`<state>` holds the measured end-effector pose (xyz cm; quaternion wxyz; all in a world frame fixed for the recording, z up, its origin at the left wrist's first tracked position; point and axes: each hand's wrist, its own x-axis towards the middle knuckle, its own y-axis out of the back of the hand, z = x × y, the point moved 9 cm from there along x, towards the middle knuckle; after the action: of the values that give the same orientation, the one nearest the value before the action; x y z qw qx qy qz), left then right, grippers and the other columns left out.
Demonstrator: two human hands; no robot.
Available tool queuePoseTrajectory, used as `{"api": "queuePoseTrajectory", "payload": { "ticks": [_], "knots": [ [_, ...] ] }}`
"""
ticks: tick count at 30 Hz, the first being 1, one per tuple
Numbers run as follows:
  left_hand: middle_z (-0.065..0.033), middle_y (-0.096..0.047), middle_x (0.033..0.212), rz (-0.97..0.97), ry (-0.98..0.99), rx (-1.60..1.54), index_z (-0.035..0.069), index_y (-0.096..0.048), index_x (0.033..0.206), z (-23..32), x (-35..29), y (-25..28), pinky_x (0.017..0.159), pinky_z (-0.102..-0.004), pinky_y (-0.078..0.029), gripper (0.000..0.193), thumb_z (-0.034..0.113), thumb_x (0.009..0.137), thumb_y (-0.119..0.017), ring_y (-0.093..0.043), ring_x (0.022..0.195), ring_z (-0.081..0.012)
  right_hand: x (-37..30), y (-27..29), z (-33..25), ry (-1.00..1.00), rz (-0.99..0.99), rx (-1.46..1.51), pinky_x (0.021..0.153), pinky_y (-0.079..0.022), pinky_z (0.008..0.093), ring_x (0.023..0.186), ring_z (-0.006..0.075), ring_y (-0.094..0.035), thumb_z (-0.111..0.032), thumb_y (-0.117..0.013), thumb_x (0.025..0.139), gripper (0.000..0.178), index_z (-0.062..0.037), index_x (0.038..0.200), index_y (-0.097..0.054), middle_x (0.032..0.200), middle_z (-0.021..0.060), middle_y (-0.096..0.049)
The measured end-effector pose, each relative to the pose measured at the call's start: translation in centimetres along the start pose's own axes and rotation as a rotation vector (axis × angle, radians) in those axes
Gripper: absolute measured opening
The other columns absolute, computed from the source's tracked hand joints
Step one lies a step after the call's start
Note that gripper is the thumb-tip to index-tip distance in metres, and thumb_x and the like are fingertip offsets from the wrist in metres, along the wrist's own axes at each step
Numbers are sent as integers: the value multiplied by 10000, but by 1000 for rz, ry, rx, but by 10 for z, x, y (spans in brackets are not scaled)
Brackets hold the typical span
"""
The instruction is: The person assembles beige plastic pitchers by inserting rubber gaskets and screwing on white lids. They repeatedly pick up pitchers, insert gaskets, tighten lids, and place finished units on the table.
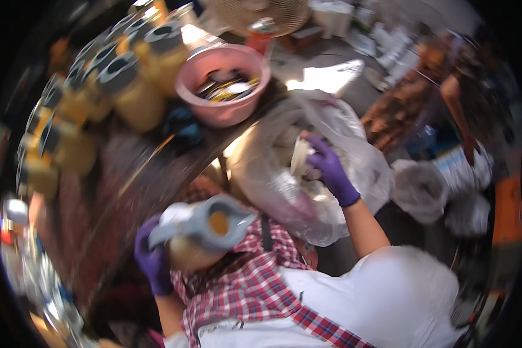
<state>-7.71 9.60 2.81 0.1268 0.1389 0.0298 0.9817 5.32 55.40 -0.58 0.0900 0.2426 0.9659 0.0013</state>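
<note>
In a purple glove, my left hand [151, 255] is closed round the grey handle of a jug [194, 252]. The jug has a cloudy yellowish body and a grey collar with a spout, and it tilts in front of my checked apron. Over a large clear plastic bag [370, 159], my right hand [332, 171], gloved too, grips a pale round piece [299, 158] that looks like a lid; blur hides its exact kind. More pale pieces seem to lie inside the bag.
Several similar jugs [134, 101] stand on the dark red table [127, 174] at the left. A pink basin [188, 95] of small mixed items sits by the table's edge. At the right are a smaller plastic-lined container [417, 188] and another person's arm [458, 110].
</note>
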Motion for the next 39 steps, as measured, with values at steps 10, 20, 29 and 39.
{"api": "queuePoseTrajectory", "payload": {
  "ticks": [10,20,29,39],
  "knots": [
    [-77,-702,1135,39,271,-418,21,-641,1123,-17,6,-24,948,-301,-494,330,304,968,-715,-638,1039,-142,-46,-172,-67,487,-209,216,1186,-299,451,1385,333,-439,-287,-649,869,679,-81,1477,-429,1467,169,-461],
    [8,-686,959,-74,390,-290,32,-664,1057,-4,-3,-26,846,-263,-493,245,252,965,-719,-606,914,-75,-70,-227,-166,1112,-794,-376,1171,-241,574,1402,468,-403,-473,-472,972,601,-44,1387,-539,1474,242,-485],
    [-52,-716,963,-36,-358,352,93,-661,990,82,-7,-36,963,-427,-506,390,208,703,-898,-699,984,-208,-51,-221,-100,729,-583,-438,1181,-297,466,1361,398,-486,-363,-366,1057,561,5,1472,-443,1482,243,-485],
    [-24,-699,934,9,-177,158,74,-658,947,62,-2,-31,924,-350,-523,232,143,798,-821,-676,894,-156,-33,-228,-81,622,-565,-154,1152,-333,422,1378,300,-467,-317,-424,1049,545,0,1493,-427,1493,197,-480]
  ]
}}
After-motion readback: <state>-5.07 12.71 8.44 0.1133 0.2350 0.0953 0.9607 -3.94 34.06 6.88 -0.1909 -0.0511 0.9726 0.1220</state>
